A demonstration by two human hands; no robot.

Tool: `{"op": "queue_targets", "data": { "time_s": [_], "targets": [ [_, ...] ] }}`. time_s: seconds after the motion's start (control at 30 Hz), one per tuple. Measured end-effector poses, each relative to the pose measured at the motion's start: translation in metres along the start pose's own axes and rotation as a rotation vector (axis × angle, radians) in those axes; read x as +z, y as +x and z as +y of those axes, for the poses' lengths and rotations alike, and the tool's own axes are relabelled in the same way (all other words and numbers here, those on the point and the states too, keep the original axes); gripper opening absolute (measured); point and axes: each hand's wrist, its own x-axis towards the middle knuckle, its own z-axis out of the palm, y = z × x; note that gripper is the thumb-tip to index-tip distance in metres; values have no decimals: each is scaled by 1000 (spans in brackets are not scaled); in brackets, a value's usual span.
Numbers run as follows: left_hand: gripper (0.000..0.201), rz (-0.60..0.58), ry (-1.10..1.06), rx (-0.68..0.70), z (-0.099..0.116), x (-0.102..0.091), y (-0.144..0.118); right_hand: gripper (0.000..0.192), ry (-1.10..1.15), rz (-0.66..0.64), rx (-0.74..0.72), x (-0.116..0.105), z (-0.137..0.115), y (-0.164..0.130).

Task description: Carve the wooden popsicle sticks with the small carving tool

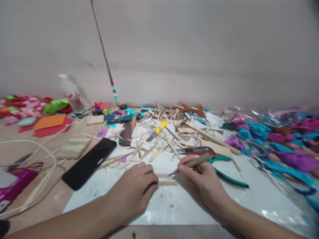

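My right hand (199, 172) is closed round the wooden handle of a carving tool (199, 160), held like a pen. Its thin metal tip points left, at the right end of the upper of two short, flat wooden strips (167, 183). These lie side by side on a white sheet (184, 202). My left hand (136, 186) has its fingers curled together over the strips' left ends, which are hidden beneath it. Small shavings lie around the strips. Close beyond my right hand are a red-and-black utility knife (193, 150) and green-handled pliers (231, 178).
A black phone (89, 162) lies left of my left hand. Beyond are a heap of wood scraps (149, 142), a yellow cutter (158, 129) and a pencil (158, 154). A purple device (18, 186) with white cable is far left; coloured crepe paper (294, 156) crowds the right.
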Motion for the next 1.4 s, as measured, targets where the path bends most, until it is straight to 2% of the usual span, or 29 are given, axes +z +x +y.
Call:
{"op": "queue_targets", "data": {
  "time_s": [0.2, 0.37, 0.43, 0.6, 0.73, 0.9, 1.23, 1.4],
  "targets": [
    [31, -23, -3, 108, -6, -1, -2, 41, 48, -127, 148, 5, -1, -5],
    [31, -26, 57, 93, -11, -1, 0, 33, -5, -72, 204, 6, -3, -2],
    [32, -42, 68, 84, -13, -1, 0, 30, -34, -85, 199, 3, -2, -2],
    [32, -42, 72, 101, -14, -1, 1, 25, -86, -231, 111, -7, 4, -5],
    [31, -29, -12, 54, -13, -1, 0, 33, -257, -231, 131, -8, 2, -4],
    [26, -42, -73, -3, -12, -2, -2, 46, -363, -205, 158, -7, 1, -3],
    [28, -62, 0, -28, -12, -4, 0, 41, -392, -226, 86, -10, 0, -1],
    [35, -58, 60, 7, -9, -8, 1, 38, -514, -243, 87, -7, -11, 2]
  ]
}}
